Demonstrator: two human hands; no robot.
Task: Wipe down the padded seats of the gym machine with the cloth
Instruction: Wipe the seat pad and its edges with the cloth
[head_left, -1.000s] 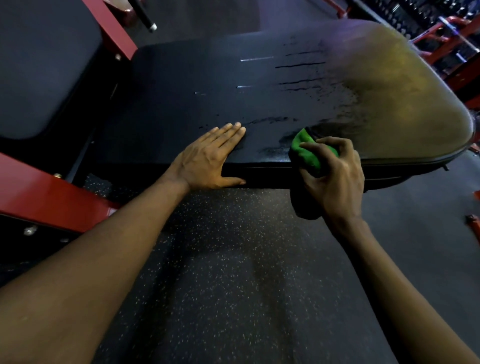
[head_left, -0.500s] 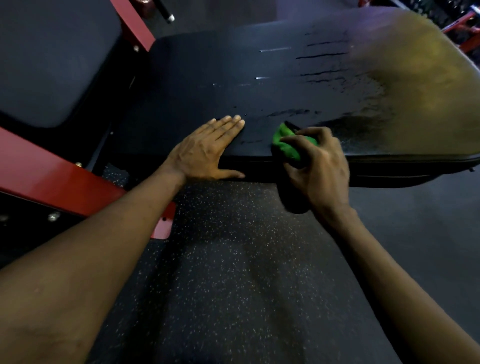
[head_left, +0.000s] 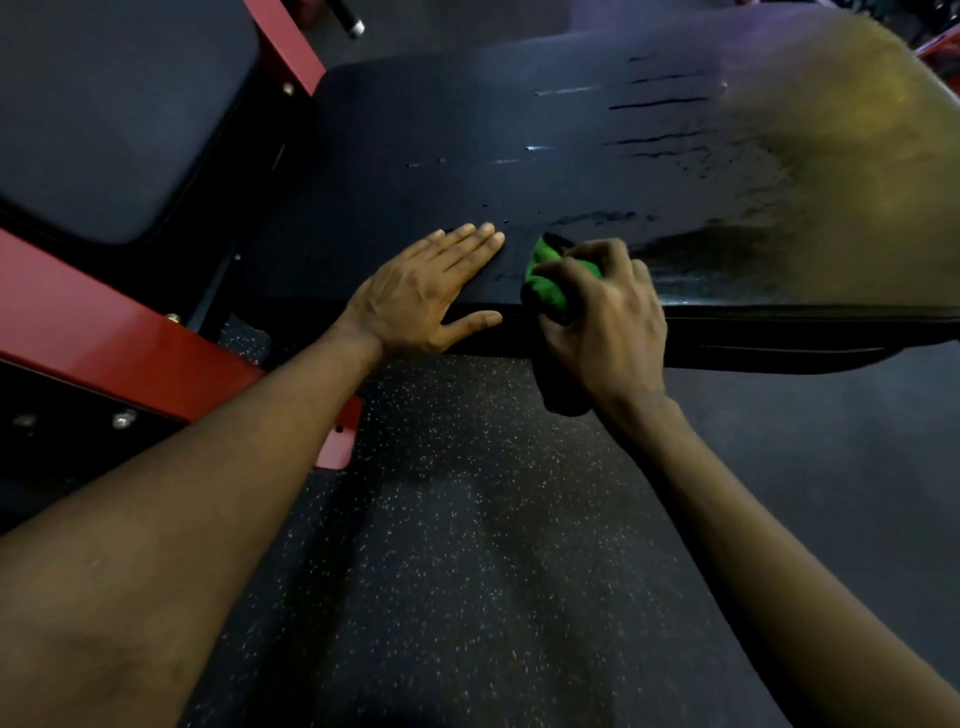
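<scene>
While my left hand (head_left: 421, 296) lies flat on the near edge of the black seat pad (head_left: 519, 156), fingers straight and together, thumb along its front side, my right hand (head_left: 608, 322) just beside it grips a bunched green cloth (head_left: 545, 283) against that same edge. Wet streaks show on the pad beyond the cloth. A second pad (head_left: 104, 114) sits to the left, behind a red frame bar (head_left: 104, 332)
</scene>
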